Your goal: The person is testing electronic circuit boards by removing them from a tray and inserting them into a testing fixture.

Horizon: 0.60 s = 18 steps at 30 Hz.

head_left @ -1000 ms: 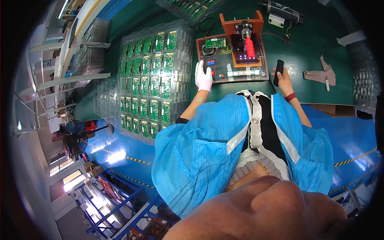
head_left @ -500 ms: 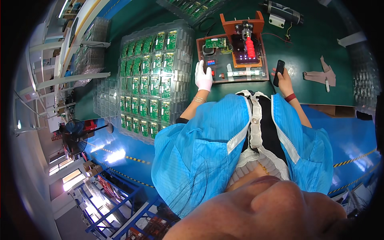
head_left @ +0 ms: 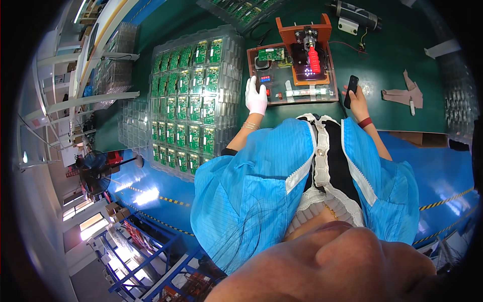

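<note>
A test box (head_left: 274,99) with a clear top and red-brown sides stands on the bench in front of me. On it, an upright clamp with a red handle (head_left: 314,59) is mounted over small lit white lights. A small red and blue display (head_left: 265,78) glows at the box's left, and a green circuit board (head_left: 271,54) sits near the far left corner. My left hand (head_left: 256,96), in a white glove, rests against the box's left edge, fingers stretched out and holding nothing. To the right of the box, my bare right hand (head_left: 358,102) is closed around a black remote control (head_left: 351,89).
Stacked clear trays (head_left: 188,90) of green circuit boards stand left of my left hand. A black cylindrical motor (head_left: 357,16) with wires lies at the far right. A brown cloth piece (head_left: 405,94) lies right of my right hand. Clear trays (head_left: 460,100) stack at the right edge.
The lit white lights under the clamp have changed from a row to a cluster, and the display shows different lit figures. Both hands have stayed nearly in place.
</note>
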### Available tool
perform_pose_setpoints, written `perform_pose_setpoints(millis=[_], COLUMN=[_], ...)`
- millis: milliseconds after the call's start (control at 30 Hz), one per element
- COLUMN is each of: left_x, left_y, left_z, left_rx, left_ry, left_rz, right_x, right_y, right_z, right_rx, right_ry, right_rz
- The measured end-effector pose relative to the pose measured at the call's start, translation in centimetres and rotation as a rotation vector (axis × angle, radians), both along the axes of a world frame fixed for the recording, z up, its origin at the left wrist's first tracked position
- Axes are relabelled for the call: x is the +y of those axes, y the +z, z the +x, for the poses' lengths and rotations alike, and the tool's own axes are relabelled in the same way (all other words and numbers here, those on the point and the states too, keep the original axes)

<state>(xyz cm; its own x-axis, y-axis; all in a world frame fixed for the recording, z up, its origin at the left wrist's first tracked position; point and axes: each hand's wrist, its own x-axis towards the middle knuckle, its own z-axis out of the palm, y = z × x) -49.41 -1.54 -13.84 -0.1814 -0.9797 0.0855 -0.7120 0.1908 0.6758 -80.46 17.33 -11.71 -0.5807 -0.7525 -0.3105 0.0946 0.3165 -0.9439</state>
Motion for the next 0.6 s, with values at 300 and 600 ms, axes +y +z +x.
perform_pose_setpoints(millis=[300,600], left_x=[0.4,2.8], left_y=[0.7,3.6], left_z=[-0.2,-0.8], left_rx=[-0.003,0.060], left_ry=[0.008,-0.171], left_rz=[0.027,-0.302], right_x=[0.6,-0.2], right_y=[2.7,8.5], right_z=[-0.8,3.4], right_rx=[-0.314,0.910], right_ry=[-0.002,0.681], right_rz=[0.050,-0.139])
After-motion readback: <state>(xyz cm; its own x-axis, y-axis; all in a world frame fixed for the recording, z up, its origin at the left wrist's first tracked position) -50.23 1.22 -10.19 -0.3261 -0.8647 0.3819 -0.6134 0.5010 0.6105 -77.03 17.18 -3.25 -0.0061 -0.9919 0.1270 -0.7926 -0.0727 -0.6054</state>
